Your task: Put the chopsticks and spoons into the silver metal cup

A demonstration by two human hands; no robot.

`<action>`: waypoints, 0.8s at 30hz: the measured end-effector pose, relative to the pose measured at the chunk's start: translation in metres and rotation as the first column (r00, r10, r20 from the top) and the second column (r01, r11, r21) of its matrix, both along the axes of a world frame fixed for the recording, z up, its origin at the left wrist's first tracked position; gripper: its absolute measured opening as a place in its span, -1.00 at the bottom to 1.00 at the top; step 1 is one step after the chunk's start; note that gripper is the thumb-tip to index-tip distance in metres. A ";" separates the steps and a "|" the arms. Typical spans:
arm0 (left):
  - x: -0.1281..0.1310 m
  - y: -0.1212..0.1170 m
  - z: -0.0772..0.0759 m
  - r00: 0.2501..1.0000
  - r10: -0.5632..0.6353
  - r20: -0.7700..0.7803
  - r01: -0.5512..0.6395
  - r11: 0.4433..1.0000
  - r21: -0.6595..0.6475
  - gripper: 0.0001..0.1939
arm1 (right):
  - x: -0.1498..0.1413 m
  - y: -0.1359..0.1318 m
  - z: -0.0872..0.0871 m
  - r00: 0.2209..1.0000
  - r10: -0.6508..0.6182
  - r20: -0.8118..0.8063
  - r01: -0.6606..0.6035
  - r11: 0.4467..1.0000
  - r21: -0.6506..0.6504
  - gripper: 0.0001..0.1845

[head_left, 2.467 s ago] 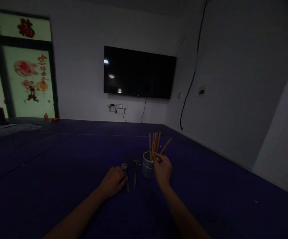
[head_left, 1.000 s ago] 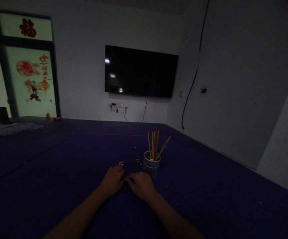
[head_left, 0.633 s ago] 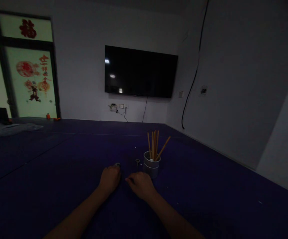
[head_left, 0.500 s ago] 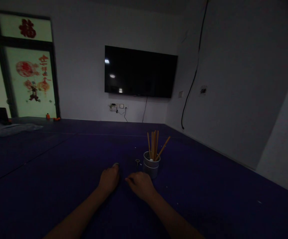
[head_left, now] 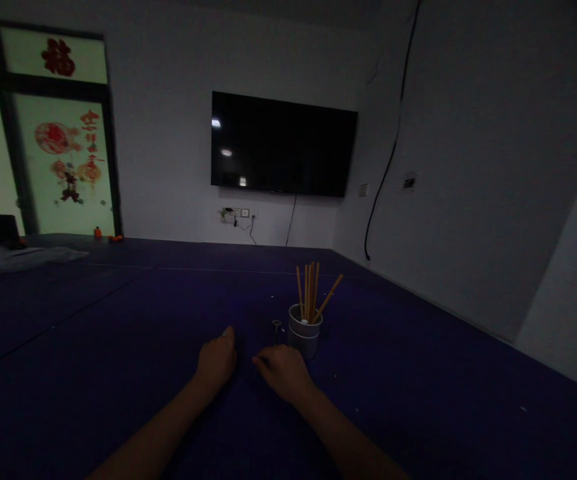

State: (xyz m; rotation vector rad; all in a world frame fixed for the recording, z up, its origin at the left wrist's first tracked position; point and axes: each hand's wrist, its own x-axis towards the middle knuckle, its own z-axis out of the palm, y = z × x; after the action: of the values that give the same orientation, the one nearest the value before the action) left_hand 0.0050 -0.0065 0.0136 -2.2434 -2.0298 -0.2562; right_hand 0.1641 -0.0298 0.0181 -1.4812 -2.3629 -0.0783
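My left hand (head_left: 217, 360) is curled closed low over the purple surface, with its thumb on top. A small greyish patch shows by the thumb tip; whether it is a held thing or the nail, I cannot tell. To its right, my right hand (head_left: 283, 370) is closed too, thumb and fingertips drawn together toward the left hand. Anything inside it is hidden. Just behind the right hand stands a grey metal can (head_left: 303, 339) holding several thin wooden sticks (head_left: 311, 293). A small key-like metal piece (head_left: 276, 324) lies left of the can.
Purple matting (head_left: 418, 400) spreads out to the walls. Small white scraps (head_left: 523, 409) dot it. A clear plastic sheet (head_left: 28, 259) and small orange items (head_left: 114, 238) lie at the far left. A black cable (head_left: 383, 180) hangs at the right wall beside a television (head_left: 283, 143).
The left hand has shifted very slightly left and its thumb tip has turned, so the grey patch shows less. The right hand and the can stay about where they were.
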 end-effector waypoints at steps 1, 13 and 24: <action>0.000 0.000 0.001 1.000 0.007 0.000 -0.007 1.000 -0.005 -0.70 | 0.000 0.000 0.000 1.000 0.000 0.002 0.000 1.000 -0.004 -0.66; -0.006 0.009 -0.007 0.951 -0.194 0.242 0.130 0.958 0.257 -0.76 | 0.000 0.000 0.000 0.999 0.006 -0.032 -0.005 1.000 0.020 -0.64; 0.002 -0.002 -0.008 0.750 -0.648 -0.132 0.577 0.544 0.609 -0.73 | 0.009 0.001 0.006 0.803 -0.034 -0.595 0.175 0.968 0.181 -0.51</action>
State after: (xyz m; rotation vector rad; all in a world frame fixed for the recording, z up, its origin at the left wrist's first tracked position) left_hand 0.0068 -0.0087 0.0053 -2.3735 -0.8378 -0.9668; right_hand 0.1736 -0.0286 0.0242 -1.2868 -1.7076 0.0747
